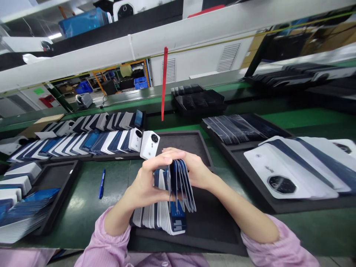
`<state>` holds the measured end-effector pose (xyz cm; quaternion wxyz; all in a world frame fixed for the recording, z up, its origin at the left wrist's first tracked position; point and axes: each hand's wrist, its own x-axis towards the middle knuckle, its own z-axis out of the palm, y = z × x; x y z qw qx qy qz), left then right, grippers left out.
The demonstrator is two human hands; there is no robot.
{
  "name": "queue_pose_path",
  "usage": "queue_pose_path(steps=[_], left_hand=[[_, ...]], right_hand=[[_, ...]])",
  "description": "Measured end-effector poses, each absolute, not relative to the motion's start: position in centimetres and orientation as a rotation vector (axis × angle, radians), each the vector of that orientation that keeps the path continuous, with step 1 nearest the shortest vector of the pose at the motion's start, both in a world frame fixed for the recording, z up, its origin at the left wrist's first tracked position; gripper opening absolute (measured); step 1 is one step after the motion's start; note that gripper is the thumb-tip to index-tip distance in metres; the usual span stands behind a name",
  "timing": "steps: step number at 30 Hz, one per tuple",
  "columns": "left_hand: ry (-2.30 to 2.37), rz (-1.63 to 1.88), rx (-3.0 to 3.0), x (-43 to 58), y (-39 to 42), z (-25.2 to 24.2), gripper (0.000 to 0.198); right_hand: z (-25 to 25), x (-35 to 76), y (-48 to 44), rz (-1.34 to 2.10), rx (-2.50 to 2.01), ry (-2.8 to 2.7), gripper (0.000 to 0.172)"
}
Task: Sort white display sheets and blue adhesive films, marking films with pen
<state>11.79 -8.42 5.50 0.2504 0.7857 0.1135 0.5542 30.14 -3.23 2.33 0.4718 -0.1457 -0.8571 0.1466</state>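
At the near edge of the green tabletop (83,207), above a black foam tray (211,230), both hands gripped one fanned batch of phone back covers (178,185). The left hand (146,181) held the batch from its left side, fingers (155,160) curled over the top edges and pressed onto them. The right hand (196,172) clasped the opposite side, its fingers wrapped behind the covers and mostly hidden, so their exact spread could not be told. The held covers stood nearly upright, blue-filmed faces fanned apart at the top. Directly beneath them, a row of further covers (158,217) leaned in the tray, white edges showing, touching or just below the held batch. Pink sleeves (108,244) covered both forearms.

Towards the far edge, a long row of white and blue covers (83,142) stood overlapped in a tray, the end one (150,144) showing a camera ring. A blue pen (101,184) lay on the tabletop left of the hands. Near the right edge, large white covers (289,170) lay overlapped in another black tray. A red strip (164,83) hung from the rail above.
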Motion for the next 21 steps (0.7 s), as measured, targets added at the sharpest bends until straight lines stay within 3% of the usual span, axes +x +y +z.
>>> queue_pose_path(steps=[8,13,21], left_hand=[[0.372,1.482,2.223,11.42,-8.42,5.52,0.102],[0.366,1.459,2.244,11.26,-8.29,5.75,0.088],[0.392,1.525,2.191,11.33,-8.46,5.52,0.088]], right_hand=[[2.62,30.12,-3.36,0.362,-0.349,-2.100,0.059],[2.44,30.05,-3.25,0.373,-0.358,-2.100,0.058],[2.32,30.07,-3.20,0.415,-0.374,-2.111,0.063]])
